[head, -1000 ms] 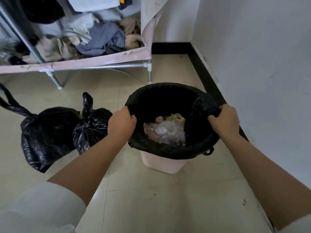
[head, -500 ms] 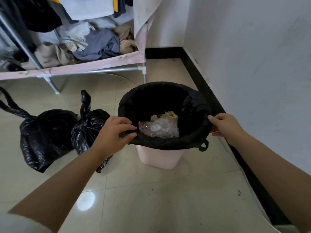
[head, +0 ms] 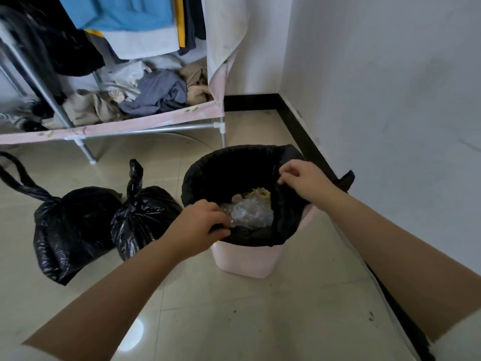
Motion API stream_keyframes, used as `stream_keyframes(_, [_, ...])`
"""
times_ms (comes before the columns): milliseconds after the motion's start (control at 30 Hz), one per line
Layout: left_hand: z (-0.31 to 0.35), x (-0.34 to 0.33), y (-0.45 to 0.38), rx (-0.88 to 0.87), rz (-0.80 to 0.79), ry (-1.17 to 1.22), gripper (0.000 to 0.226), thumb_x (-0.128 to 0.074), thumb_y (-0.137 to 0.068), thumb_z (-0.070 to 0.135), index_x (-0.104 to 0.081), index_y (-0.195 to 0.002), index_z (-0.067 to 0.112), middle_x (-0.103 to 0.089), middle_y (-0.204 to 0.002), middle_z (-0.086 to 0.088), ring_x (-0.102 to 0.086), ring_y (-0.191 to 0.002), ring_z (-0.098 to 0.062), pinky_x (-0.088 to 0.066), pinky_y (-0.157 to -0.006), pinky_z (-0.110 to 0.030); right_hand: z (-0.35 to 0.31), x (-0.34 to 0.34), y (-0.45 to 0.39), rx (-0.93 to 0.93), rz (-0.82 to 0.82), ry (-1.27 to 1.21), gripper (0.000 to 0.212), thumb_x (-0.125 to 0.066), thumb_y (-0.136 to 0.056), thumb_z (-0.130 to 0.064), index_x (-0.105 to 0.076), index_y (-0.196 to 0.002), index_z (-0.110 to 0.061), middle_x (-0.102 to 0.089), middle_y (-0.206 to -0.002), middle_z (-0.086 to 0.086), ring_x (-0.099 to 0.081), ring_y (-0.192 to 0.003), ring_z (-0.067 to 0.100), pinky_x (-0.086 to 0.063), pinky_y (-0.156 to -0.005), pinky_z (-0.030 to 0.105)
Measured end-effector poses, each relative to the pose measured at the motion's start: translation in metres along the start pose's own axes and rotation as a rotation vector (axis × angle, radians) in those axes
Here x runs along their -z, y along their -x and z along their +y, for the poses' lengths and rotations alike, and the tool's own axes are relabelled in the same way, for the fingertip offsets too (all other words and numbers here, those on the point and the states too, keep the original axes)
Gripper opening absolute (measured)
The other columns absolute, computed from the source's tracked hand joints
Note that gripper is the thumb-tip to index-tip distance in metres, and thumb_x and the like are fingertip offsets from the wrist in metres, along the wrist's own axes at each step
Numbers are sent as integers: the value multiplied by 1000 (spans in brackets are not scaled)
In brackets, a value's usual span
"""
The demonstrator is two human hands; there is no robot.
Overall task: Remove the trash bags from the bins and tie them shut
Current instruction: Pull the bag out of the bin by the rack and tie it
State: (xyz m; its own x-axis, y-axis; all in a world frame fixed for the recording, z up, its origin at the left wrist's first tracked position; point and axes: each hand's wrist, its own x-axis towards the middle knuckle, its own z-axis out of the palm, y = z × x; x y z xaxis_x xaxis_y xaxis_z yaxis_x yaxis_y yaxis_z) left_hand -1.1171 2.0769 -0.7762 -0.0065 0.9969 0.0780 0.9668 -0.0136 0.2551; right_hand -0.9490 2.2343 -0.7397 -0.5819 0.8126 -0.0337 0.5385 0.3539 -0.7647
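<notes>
A pink bin point(head: 244, 261) stands on the floor near the wall, lined with a black trash bag point(head: 234, 168) whose edge is partly pulled off the rim. Clear plastic and yellow scraps point(head: 252, 211) lie inside. My left hand point(head: 200, 225) pinches the bag's near-left edge. My right hand point(head: 304, 181) grips the bag's far-right edge, lifted above the rim; a loose handle loop point(head: 347, 178) sticks out behind it. Two tied black bags, one larger point(head: 70, 227) and one smaller point(head: 141, 214), sit on the floor left of the bin.
A metal-framed wardrobe rack point(head: 145, 128) with piled and hanging clothes point(head: 153, 92) stands behind the bags. A white wall point(head: 390, 100) with a black skirting point(head: 304, 142) runs close along the bin's right side. Glossy beige tiles point(head: 234, 321) cover the floor.
Both hands shifted along the rim: the left from the side to the near edge, the right to the far-right edge. The bag's right side has come off the bin, exposing pink rim.
</notes>
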Motion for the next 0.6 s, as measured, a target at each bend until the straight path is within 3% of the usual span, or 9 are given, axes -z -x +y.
stream_keyframes(100, [7, 2, -2, 52, 32, 33, 19, -60, -87, 19, -72, -95, 6, -62, -95, -9, -56, -95, -26, -40, -79, -26, 8, -3, 13, 79, -223, 176, 40, -53, -91, -19, -47, -130, -9, -58, -125, 9, -53, -118, 20, -41, -102, 31])
stream_keyframes(167, [11, 3, -8, 110, 14, -12, 23, -50, -93, 21, -64, -100, 4, -53, -99, -7, -52, -101, -23, -40, -82, -27, 11, 2, 23, 138, -302, 268, 48, -62, -85, -27, -48, -129, -13, -54, -124, 2, -49, -121, 16, -40, -101, 26])
stream_keyframes(300, [18, 3, -25, 323, 137, -42, 26, -38, -98, 21, -52, -110, 4, -48, -114, -10, -55, -97, -29, -44, -82, -37, 18, 13, 32, 213, -412, 518, 64, -72, -75, -32, -46, -132, -18, -42, -132, -4, -39, -124, 10, -31, -101, 17])
stream_keyframes(367, [16, 2, -34, 430, 179, -23, 25, -37, -98, 19, -51, -110, 2, -48, -116, -14, -55, -96, -32, -43, -81, -37, 21, 15, 31, 225, -408, 587, 61, -69, -79, -28, -45, -134, -20, -47, -126, -2, -45, -118, 11, -35, -101, 19])
stream_keyframes(467, [11, 2, -42, 532, 252, 25, 24, -39, -98, 17, -53, -108, 0, -49, -114, -16, -54, -98, -32, -38, -76, -32, 21, 18, 24, 245, -351, 557, 40, -58, -88, -16, -55, -127, -16, -59, -99, 4, -53, -89, 12, -47, -89, 25])
stream_keyframes(600, [5, 1, -33, 388, 161, 40, 33, -50, -92, 32, -56, -116, 10, -53, -109, -3, -55, -104, -20, -42, -85, -26, 24, 18, 14, 214, -324, 582, 43, -58, -88, -21, -51, -130, -17, -58, -99, 3, -51, -87, 11, -43, -81, 23])
